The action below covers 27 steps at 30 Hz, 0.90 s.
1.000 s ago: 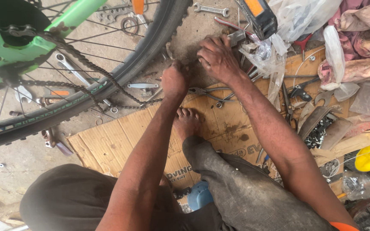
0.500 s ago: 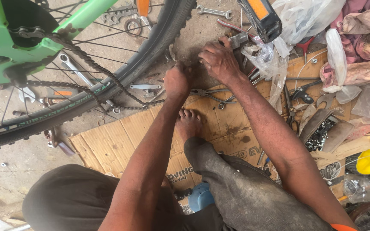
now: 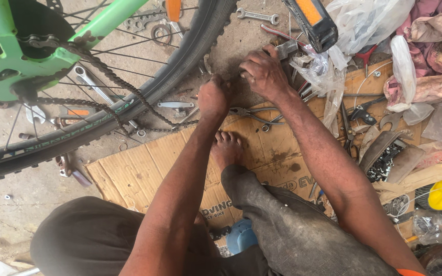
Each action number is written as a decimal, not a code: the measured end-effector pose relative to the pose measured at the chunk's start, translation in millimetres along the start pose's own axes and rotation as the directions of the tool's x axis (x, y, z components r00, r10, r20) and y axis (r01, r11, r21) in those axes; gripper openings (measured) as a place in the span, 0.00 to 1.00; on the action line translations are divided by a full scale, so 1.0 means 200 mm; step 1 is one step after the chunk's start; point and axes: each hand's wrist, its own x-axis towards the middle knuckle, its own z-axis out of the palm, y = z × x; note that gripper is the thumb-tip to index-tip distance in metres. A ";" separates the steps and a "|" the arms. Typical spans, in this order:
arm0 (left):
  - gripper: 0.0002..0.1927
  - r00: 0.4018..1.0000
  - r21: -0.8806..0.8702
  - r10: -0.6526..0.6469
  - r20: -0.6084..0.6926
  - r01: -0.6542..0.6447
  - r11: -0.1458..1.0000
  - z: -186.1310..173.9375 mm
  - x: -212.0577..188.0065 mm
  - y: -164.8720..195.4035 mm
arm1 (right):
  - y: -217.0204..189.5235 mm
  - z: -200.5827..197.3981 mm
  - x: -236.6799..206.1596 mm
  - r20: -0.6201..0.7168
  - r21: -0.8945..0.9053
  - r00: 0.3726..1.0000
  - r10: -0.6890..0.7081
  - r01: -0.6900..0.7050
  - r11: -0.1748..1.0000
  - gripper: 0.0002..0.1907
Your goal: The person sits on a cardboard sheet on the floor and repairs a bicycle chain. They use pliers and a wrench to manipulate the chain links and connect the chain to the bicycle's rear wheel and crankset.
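Both hands work low on the ground between the tyre [image 3: 180,61] and the cardboard [image 3: 144,168]. The left hand [image 3: 214,97] is curled into a fist just where the loose chain [image 3: 129,97] trails in from the left; it seems to pinch the chain's end, though the fingers hide the grip. The right hand [image 3: 263,72], just to the right of it and slightly farther out, is closed over a small dark metal part, and whether that is a tool or a chain link cannot be told. The likely trouble is a slip: greasy links could jump from the pinch and nip a finger, or a small piece could drop among the scattered tools. The bare foot [image 3: 227,148] sits close below the left hand, with pliers [image 3: 254,113] just beyond the toes, so anything dropped may land on it.
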 end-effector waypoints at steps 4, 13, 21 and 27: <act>0.09 0.999 -0.015 0.030 -0.027 -0.030 0.999 0.01 0.00 -0.01 | 0.00 0.01 -0.10 -0.299 -0.062 0.952 0.064 -0.087 0.994 0.17; 0.10 0.999 -0.014 0.032 -0.023 -0.033 0.999 0.03 0.01 -0.03 | 0.03 0.08 -0.48 -0.272 -0.063 0.761 0.589 -0.625 0.778 0.42; 0.10 0.997 -0.038 0.060 -0.042 -0.061 0.997 0.03 0.01 -0.03 | -0.06 0.02 -0.47 0.266 0.475 0.636 0.725 -0.741 0.475 0.31; 0.10 0.998 -0.011 0.057 -0.035 -0.058 0.998 0.03 0.00 -0.03 | -0.16 0.15 -0.47 -0.127 0.309 0.930 0.345 -0.293 0.905 0.28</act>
